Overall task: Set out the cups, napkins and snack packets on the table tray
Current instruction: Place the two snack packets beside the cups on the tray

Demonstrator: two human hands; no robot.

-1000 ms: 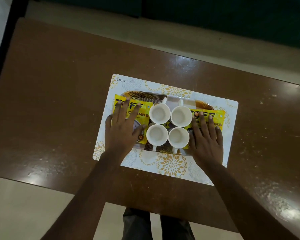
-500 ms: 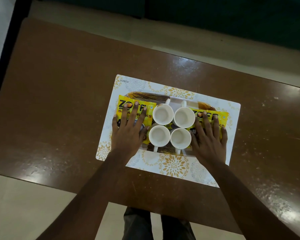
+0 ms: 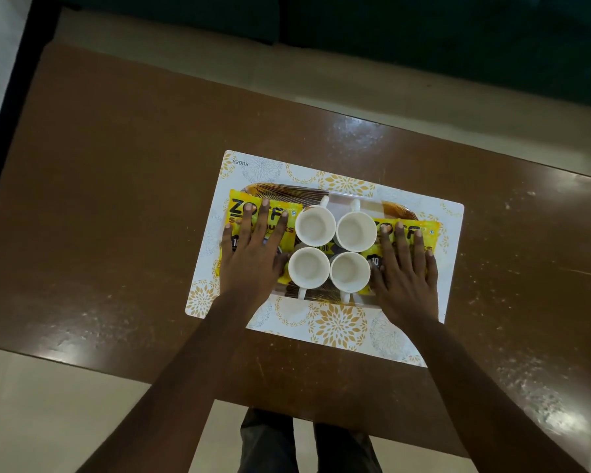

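Starting nearest, on the brown table [image 3: 116,199]: a patterned placemat [image 3: 338,324], carrying the tray [image 3: 280,191]. Laid flat with fingers straight and spread, gripping nothing: left hand [image 3: 253,257] on the left snack packet [image 3: 236,201], right hand [image 3: 406,278] on the right snack packet [image 3: 430,230], one at either end of the tray. Likely light, crinkly and slick, those packets; best pinched at a sealed edge, not squeezed. Packed between them in a tight square, four white cups: near left cup [image 3: 308,268] and near right cup [image 3: 349,271] with handles toward the body, far left cup [image 3: 315,225] and far right cup [image 3: 356,231] with handles away. Probably rigid and chippable; best lifted singly by the handle. No napkins to be made out.
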